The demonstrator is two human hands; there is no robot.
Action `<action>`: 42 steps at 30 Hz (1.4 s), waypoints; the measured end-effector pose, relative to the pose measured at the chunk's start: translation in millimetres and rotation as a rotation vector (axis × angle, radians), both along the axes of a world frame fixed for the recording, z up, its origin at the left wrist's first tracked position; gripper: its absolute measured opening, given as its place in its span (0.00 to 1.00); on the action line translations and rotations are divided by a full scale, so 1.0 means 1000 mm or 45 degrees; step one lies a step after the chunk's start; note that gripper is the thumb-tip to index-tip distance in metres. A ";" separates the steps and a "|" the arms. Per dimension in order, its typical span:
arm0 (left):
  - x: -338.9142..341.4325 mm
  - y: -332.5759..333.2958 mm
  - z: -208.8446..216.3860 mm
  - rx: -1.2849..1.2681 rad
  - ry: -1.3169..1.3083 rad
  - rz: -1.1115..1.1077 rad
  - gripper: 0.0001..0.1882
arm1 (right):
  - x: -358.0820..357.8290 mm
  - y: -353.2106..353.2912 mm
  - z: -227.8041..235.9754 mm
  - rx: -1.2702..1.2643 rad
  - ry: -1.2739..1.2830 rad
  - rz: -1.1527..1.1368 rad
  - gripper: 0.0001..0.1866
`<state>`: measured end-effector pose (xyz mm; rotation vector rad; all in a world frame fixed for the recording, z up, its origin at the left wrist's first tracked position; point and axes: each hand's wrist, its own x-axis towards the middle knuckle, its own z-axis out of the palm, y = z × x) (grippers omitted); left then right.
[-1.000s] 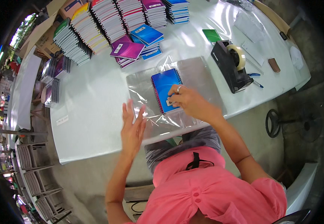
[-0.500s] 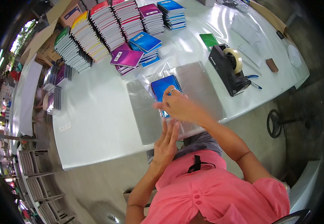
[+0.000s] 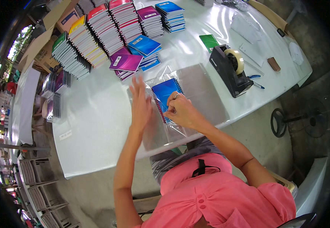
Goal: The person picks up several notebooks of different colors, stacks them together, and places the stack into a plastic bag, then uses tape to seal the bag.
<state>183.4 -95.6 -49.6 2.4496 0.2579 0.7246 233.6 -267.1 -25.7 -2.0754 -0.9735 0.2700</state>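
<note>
Blue spiral-bound notebooks (image 3: 165, 90), seemingly stacked with a second coil showing along the left side, lie on a clear plastic sheet (image 3: 206, 91) near the table's front edge. My right hand (image 3: 182, 110) is over their lower right part, fingers curled together; whatever they pinch, if anything, is hidden. To the left of the notebooks, my left hand (image 3: 140, 108) is raised over the plastic's left side, its fingers stretched out and apart, a little blurred, holding nothing. Loose clear film (image 3: 165, 72) sticks up wrinkled around the notebooks.
A black tape dispenser (image 3: 225, 72) with a tape roll stands to the right, beside a blue pen (image 3: 258, 85), a brown block (image 3: 274, 64) and a green notebook (image 3: 209, 41). Tall notebook stacks (image 3: 100, 34) fill the back left. A purple notebook (image 3: 126, 61) tops a nearer pile.
My left hand has moved up and left, from the plastic's front edge to beside the notebooks. My right hand's fingers have curled in, staying over the notebooks.
</note>
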 end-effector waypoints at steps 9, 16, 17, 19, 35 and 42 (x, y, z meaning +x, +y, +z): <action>0.026 -0.018 0.032 -0.419 -0.122 0.145 0.32 | 0.003 -0.003 0.004 0.007 0.236 0.016 0.11; -0.047 -0.033 -0.001 -1.614 0.014 0.229 0.34 | -0.005 -0.002 0.000 0.019 0.110 -0.074 0.12; -0.050 -0.024 -0.007 -1.704 -0.077 0.297 0.35 | -0.003 -0.003 -0.001 0.067 0.204 -0.076 0.11; -0.050 -0.012 0.004 -0.943 -0.193 0.371 0.36 | -0.003 -0.001 0.000 0.089 0.172 -0.081 0.10; 0.034 0.025 0.051 1.088 0.193 -0.958 0.24 | 0.005 -0.012 0.002 0.256 0.022 0.058 0.04; 0.031 0.027 0.032 1.043 0.088 -0.826 0.24 | 0.050 -0.054 0.007 -0.048 -0.631 0.447 0.24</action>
